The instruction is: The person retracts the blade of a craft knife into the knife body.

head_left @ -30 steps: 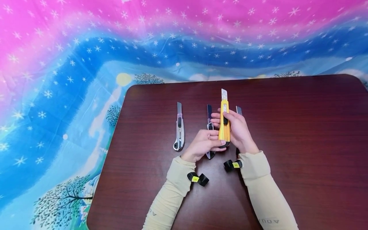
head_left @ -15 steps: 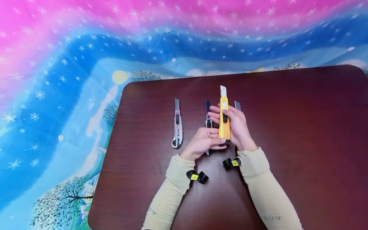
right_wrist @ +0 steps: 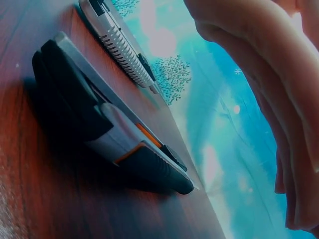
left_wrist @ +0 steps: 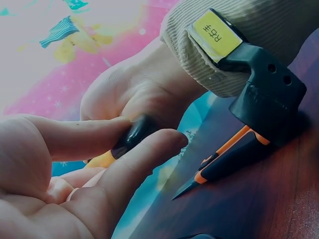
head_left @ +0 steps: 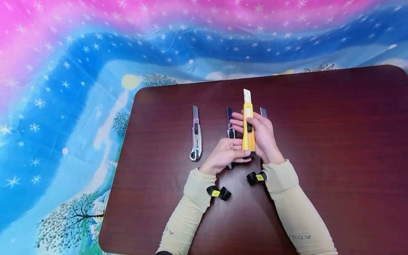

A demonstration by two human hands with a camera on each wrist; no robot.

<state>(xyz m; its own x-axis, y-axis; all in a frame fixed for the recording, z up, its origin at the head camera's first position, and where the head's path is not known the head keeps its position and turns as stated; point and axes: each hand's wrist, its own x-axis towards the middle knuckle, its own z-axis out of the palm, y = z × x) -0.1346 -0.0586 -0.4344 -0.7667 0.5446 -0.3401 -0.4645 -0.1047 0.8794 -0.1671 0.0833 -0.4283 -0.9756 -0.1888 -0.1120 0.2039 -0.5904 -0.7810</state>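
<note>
Both hands hold a yellow utility knife (head_left: pixel 248 142) upright in the head view, its snap-off blade (head_left: pixel 247 95) extended away from the person. My left hand (head_left: pixel 221 156) pinches the black end cap (left_wrist: pixel 134 134) between thumb and finger. The right hand (head_left: pixel 267 136) grips the yellow body from the right, thumb on the black slider (head_left: pixel 249 126), other fingers stretched out behind it. Below the hands lies a black and grey utility knife (right_wrist: pixel 129 144), partly covered in the head view. An orange and black knife (left_wrist: pixel 222 159) lies under the right wrist, mostly hidden from the head camera.
To the left, a silver utility knife (head_left: pixel 196 136) lies on the dark red-brown table (head_left: pixel 153 170) with its blade out. Blades of the other two lying knives are exposed too. Behind the table hangs a pink and blue printed cloth (head_left: pixel 95 46).
The head view has tilted a little, so table, knives and hands appear slightly higher. Both hands keep the same hold on the yellow utility knife.
</note>
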